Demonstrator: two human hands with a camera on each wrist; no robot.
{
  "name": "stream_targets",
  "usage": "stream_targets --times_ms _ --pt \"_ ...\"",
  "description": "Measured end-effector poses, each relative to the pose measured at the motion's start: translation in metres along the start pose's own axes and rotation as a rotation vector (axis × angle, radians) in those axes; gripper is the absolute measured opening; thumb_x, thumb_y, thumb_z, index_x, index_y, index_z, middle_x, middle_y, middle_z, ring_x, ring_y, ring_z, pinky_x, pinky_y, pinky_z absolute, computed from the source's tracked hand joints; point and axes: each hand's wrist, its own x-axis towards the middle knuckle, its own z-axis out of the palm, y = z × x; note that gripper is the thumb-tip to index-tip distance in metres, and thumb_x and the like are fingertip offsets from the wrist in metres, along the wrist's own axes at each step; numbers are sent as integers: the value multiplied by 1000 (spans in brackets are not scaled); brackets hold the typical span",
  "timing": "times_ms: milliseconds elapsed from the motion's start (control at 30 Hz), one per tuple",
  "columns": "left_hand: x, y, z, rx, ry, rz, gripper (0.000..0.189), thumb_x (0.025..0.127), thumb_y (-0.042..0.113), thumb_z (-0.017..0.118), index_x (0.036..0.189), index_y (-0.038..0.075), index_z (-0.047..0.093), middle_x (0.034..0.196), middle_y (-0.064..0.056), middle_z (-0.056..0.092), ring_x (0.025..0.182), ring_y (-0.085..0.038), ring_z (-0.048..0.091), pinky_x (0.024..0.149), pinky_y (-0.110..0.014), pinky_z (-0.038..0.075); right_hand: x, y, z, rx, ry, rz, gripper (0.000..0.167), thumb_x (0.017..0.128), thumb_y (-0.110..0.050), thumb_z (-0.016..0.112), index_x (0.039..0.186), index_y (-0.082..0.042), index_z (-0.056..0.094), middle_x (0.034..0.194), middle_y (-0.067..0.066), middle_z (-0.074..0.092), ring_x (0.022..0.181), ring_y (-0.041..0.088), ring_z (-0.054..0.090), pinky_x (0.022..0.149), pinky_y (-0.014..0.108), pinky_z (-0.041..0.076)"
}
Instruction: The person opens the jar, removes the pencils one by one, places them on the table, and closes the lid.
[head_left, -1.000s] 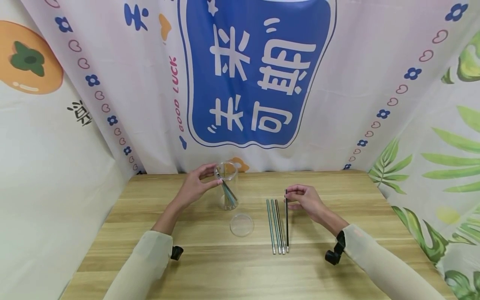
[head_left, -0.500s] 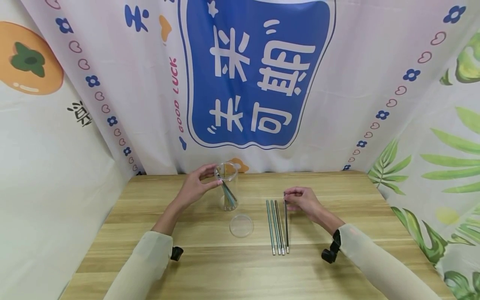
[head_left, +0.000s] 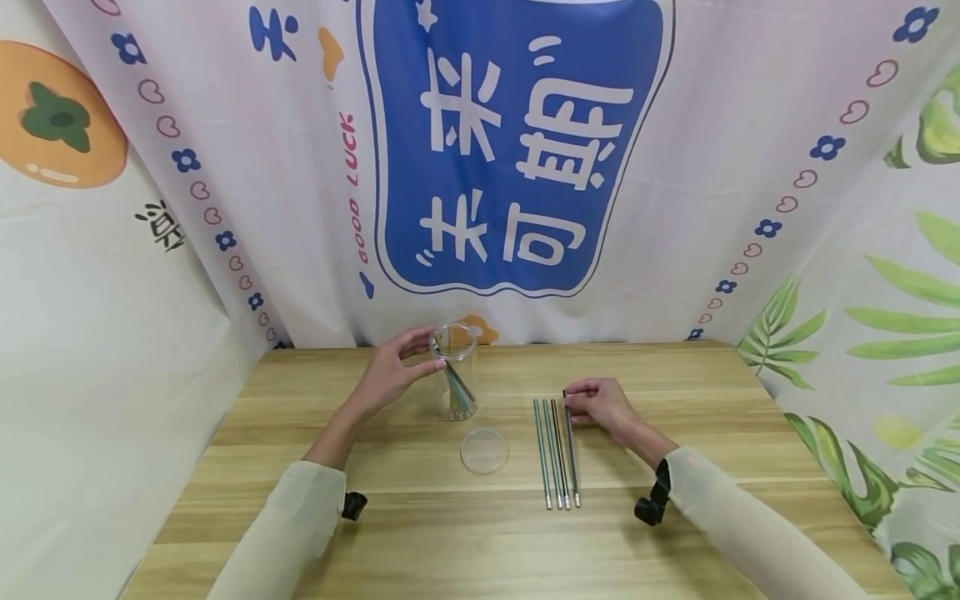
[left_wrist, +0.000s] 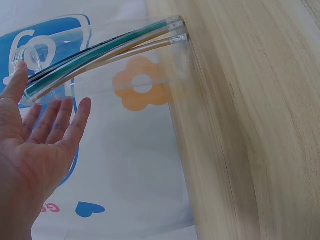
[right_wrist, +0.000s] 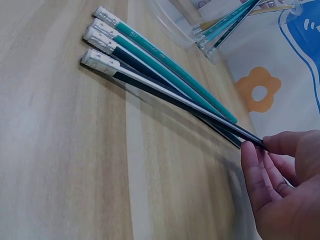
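Note:
My left hand (head_left: 392, 371) holds a clear plastic jar (head_left: 467, 379) near its mouth, thumb on the near side and fingers on the far side. The jar stands upright at the table's back edge. Several pencils (left_wrist: 100, 54) lean inside it, eraser ends down. My right hand (head_left: 603, 404) pinches the far end of a black pencil (right_wrist: 170, 95) between thumb and fingers. That pencil's eraser end lies low by the table, beside a row of two teal pencils (head_left: 545, 454) and another black pencil (head_left: 559, 454). In the right wrist view, the held pencil partly covers the other black one.
A round clear lid (head_left: 483, 451) lies on the wooden table (head_left: 420, 533) between the jar and the pencil row. A printed curtain (head_left: 315, 275) hangs just behind the table's back edge. Cloth also hangs along both sides.
My right hand has moved slightly left and nearer, bringing the black pencil's far end closer to the row and tilting it. The left hand and jar stay in place.

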Motion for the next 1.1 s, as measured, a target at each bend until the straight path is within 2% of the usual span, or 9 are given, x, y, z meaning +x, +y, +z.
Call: stream_targets --times_ms 200,367,767,1100 --pt "1 -1 0 5 -5 2 67 93 24 85 151 6 56 144 -16 64 135 -35 61 108 -46 57 1 5 4 -54 22 -22 25 97 5 71 119 16 67 101 21 76 79 16 74 69 30 67" --pt "2 0 1 4 -1 6 67 93 24 85 150 6 57 143 -17 65 135 -36 61 109 -50 56 3 7 5 -127 51 -26 21 95 5 74 114 13 70 98 19 77 78 16 74 69 32 67" --pt "3 1 0 14 -3 -4 67 93 26 85 151 6 56 144 -16 65 135 -35 61 108 -47 56 -1 2 14 -313 107 -69 15 94 4 75 108 9 74 94 16 77 70 15 74 64 29 66" --pt "1 1 0 -14 -11 3 69 92 29 86 152 9 56 144 -15 64 135 -35 60 108 -49 57 -2 1 17 -428 100 -120 14 91 4 75 105 7 76 88 14 76 65 19 74 59 28 65"
